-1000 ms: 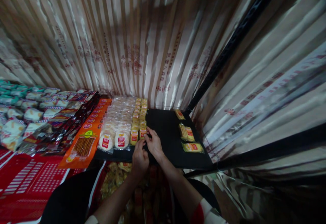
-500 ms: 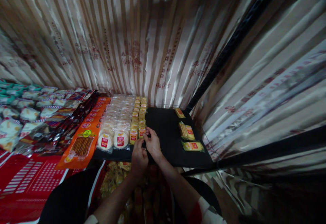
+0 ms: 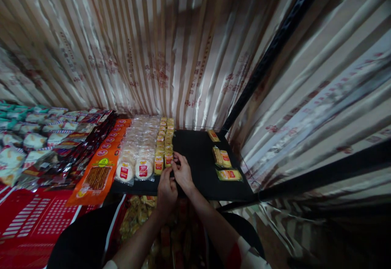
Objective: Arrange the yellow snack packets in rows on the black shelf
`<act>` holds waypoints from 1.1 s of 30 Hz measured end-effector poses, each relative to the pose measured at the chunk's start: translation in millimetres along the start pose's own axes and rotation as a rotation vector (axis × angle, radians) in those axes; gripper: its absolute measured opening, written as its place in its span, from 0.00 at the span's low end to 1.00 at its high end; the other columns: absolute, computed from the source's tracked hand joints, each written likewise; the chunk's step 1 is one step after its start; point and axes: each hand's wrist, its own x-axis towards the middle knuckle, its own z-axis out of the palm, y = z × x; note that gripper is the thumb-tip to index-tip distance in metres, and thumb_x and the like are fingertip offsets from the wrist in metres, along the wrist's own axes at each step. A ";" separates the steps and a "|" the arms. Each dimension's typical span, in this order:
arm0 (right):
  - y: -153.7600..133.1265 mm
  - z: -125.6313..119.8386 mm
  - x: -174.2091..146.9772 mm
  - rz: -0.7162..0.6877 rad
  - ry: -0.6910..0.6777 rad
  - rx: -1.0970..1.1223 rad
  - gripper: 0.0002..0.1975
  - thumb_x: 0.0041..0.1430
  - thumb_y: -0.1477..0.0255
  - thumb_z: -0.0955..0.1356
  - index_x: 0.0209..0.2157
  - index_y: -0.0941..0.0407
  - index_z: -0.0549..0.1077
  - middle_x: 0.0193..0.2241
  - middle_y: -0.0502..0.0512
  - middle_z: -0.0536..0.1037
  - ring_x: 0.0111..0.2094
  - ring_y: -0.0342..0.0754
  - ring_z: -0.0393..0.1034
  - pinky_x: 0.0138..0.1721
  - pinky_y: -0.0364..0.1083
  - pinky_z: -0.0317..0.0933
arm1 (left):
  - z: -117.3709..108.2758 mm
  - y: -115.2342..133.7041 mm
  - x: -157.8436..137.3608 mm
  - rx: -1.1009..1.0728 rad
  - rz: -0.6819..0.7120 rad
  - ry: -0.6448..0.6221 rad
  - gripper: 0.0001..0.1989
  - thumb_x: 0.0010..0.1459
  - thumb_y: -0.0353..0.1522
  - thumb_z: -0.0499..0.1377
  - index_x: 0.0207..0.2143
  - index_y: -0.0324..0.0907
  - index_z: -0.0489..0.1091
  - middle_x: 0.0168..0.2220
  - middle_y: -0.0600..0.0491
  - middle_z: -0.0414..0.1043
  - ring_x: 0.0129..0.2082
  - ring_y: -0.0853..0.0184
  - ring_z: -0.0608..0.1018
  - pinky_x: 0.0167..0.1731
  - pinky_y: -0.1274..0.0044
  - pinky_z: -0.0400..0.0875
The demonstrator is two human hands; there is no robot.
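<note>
Two narrow rows of small yellow snack packets run back along the black shelf (image 3: 200, 155). My hands meet at the front end of the right row, at a yellow snack packet (image 3: 168, 160) with a red and white label. My left hand (image 3: 167, 189) has its fingers curled at the packet's front lower edge. From the right side, my right hand (image 3: 183, 174) pinches at the same packet's edge, thumb and fingers close together. Fingertips hide its lower right corner. Left of these rows lie clear-wrapped round white crackers (image 3: 143, 168) in two rows.
Three loose yellow packets (image 3: 229, 175) lie along the shelf's right side. Orange stick-snack bags (image 3: 99, 175), dark bags and white bags fill the left. A red basket (image 3: 36, 216) stands at lower left; more packets (image 3: 134, 216) sit below the shelf. A black post (image 3: 262, 61) rises at right.
The view has shifted slightly, moving the shelf and goods a little to the left in the picture. My hands keep nearly the same pose at the front packet.
</note>
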 end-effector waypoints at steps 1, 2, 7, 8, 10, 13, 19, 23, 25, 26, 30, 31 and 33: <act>-1.9 -1.4 0.2 -0.028 -0.004 -0.036 0.21 0.56 0.70 0.61 0.52 0.55 0.64 0.49 0.60 0.68 0.44 0.47 0.68 0.38 0.44 0.69 | 0.1 -0.4 0.0 0.001 -0.002 -0.007 0.21 0.50 0.23 0.45 0.47 0.36 0.64 0.47 0.42 0.68 0.50 0.63 0.70 0.52 0.68 0.65; -4.2 -2.9 0.5 -0.065 -0.002 -0.080 0.23 0.57 0.69 0.61 0.55 0.55 0.62 0.53 0.60 0.65 0.47 0.48 0.65 0.41 0.45 0.68 | 0.2 -0.9 0.0 0.002 -0.003 -0.014 0.21 0.49 0.23 0.45 0.47 0.36 0.64 0.47 0.43 0.68 0.50 0.63 0.70 0.52 0.68 0.64; -19.5 -7.2 5.0 -0.244 -0.042 -0.298 0.24 0.61 0.66 0.57 0.59 0.54 0.57 0.61 0.53 0.56 0.59 0.51 0.49 0.58 0.53 0.51 | 2.4 -4.8 0.1 -0.004 -0.004 -0.011 0.22 0.49 0.23 0.46 0.47 0.34 0.64 0.47 0.40 0.67 0.51 0.60 0.69 0.53 0.65 0.62; -21.7 -6.9 6.0 -0.247 -0.060 -0.315 0.24 0.62 0.66 0.56 0.59 0.53 0.57 0.61 0.52 0.56 0.59 0.50 0.49 0.58 0.53 0.50 | 3.3 -5.8 -0.1 -0.005 -0.001 -0.011 0.22 0.49 0.23 0.46 0.47 0.34 0.64 0.47 0.40 0.67 0.50 0.60 0.69 0.53 0.65 0.62; -23.7 -5.5 7.2 -0.236 -0.081 -0.340 0.23 0.63 0.66 0.55 0.59 0.52 0.58 0.60 0.50 0.58 0.58 0.49 0.50 0.57 0.51 0.52 | 5.3 -7.8 -0.7 -0.001 0.005 -0.003 0.21 0.49 0.23 0.45 0.47 0.35 0.64 0.47 0.41 0.67 0.50 0.61 0.69 0.53 0.66 0.62; -21.8 -3.7 7.2 -0.236 -0.080 -0.372 0.23 0.64 0.66 0.54 0.59 0.51 0.58 0.60 0.49 0.59 0.57 0.49 0.52 0.57 0.51 0.53 | 7.2 -9.7 -1.8 0.005 0.019 0.022 0.21 0.50 0.23 0.45 0.47 0.35 0.64 0.47 0.41 0.67 0.51 0.62 0.68 0.54 0.68 0.62; -31.0 -6.8 18.3 -0.293 -0.054 -0.478 0.25 0.64 0.66 0.51 0.59 0.60 0.57 0.61 0.54 0.57 0.62 0.50 0.45 0.60 0.53 0.47 | 6.6 -7.6 -1.4 0.029 0.089 0.015 0.19 0.53 0.23 0.44 0.47 0.34 0.63 0.46 0.41 0.67 0.50 0.63 0.69 0.52 0.68 0.64; -51.2 -5.4 40.0 -0.319 -0.165 -0.640 0.27 0.64 0.64 0.52 0.60 0.62 0.54 0.62 0.55 0.52 0.65 0.50 0.34 0.61 0.52 0.43 | 7.2 -5.0 4.2 0.063 0.186 -0.016 0.17 0.53 0.22 0.45 0.43 0.35 0.65 0.42 0.43 0.68 0.46 0.63 0.71 0.47 0.70 0.68; -57.6 -2.0 49.8 -0.323 -0.236 -0.714 0.28 0.64 0.63 0.52 0.61 0.62 0.53 0.63 0.56 0.51 0.65 0.49 0.34 0.62 0.51 0.41 | 7.8 -5.0 8.6 0.095 0.210 -0.013 0.17 0.53 0.22 0.45 0.43 0.35 0.65 0.41 0.44 0.68 0.45 0.63 0.72 0.44 0.71 0.70; -59.0 0.1 53.4 -0.317 -0.265 -0.741 0.28 0.64 0.62 0.51 0.61 0.63 0.53 0.63 0.57 0.51 0.65 0.49 0.35 0.62 0.51 0.40 | 8.1 -5.3 10.7 0.109 0.214 -0.010 0.16 0.53 0.22 0.44 0.43 0.35 0.65 0.40 0.44 0.68 0.45 0.63 0.72 0.43 0.71 0.70; -57.4 6.7 57.0 -0.274 -0.304 -0.793 0.30 0.65 0.61 0.49 0.61 0.65 0.52 0.62 0.60 0.51 0.64 0.47 0.40 0.62 0.48 0.37 | 9.3 -7.3 15.1 0.105 0.216 -0.020 0.17 0.53 0.23 0.44 0.43 0.36 0.65 0.38 0.45 0.68 0.44 0.62 0.72 0.43 0.70 0.70; -56.6 7.3 56.1 -0.270 -0.305 -0.796 0.30 0.65 0.61 0.49 0.61 0.66 0.52 0.62 0.60 0.51 0.64 0.47 0.40 0.63 0.48 0.37 | 9.6 -7.6 15.1 0.093 0.211 -0.024 0.17 0.53 0.22 0.44 0.43 0.36 0.65 0.38 0.45 0.68 0.44 0.62 0.71 0.43 0.69 0.70; -56.5 6.9 54.5 -0.267 -0.309 -0.796 0.30 0.65 0.61 0.49 0.61 0.66 0.51 0.62 0.59 0.51 0.64 0.46 0.39 0.63 0.47 0.35 | 10.5 -7.5 14.3 0.075 0.185 -0.025 0.18 0.52 0.22 0.44 0.44 0.35 0.65 0.40 0.44 0.68 0.44 0.62 0.71 0.44 0.69 0.70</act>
